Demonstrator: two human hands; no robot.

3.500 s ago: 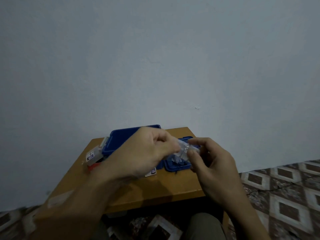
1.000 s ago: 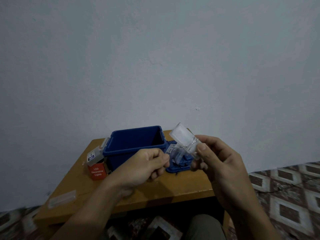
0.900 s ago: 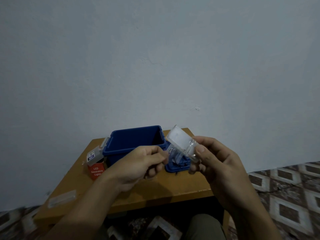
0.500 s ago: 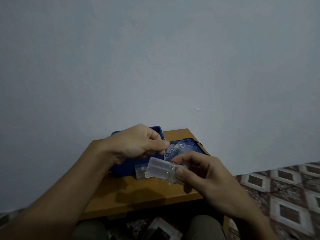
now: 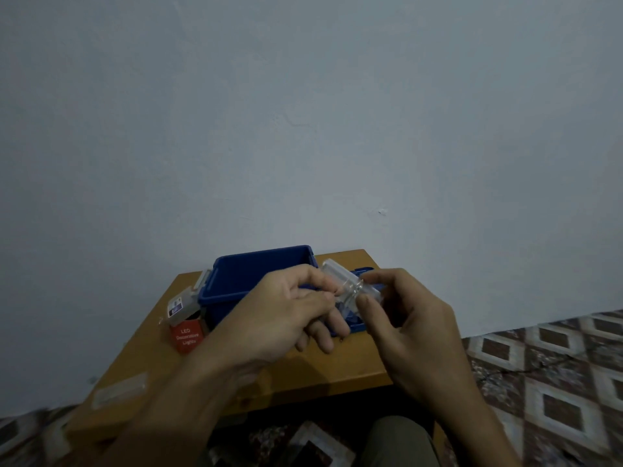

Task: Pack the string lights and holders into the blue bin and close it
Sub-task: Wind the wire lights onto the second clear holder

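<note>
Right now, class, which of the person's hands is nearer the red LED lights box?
Left. The left hand is just right of the red LED lights box; the right hand lies farther right.

Single head view — facing forward-down, close over table (image 5: 337,369), wall (image 5: 303,112) ahead

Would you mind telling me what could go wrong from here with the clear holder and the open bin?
1. Both hands, left hand and right hand, pinch the clear holder in the air near the bin, not over its opening; a slip would probably drop it on the table or the floor.
2. The red box sits beside the bin, so it may be forgotten before closing.
</note>
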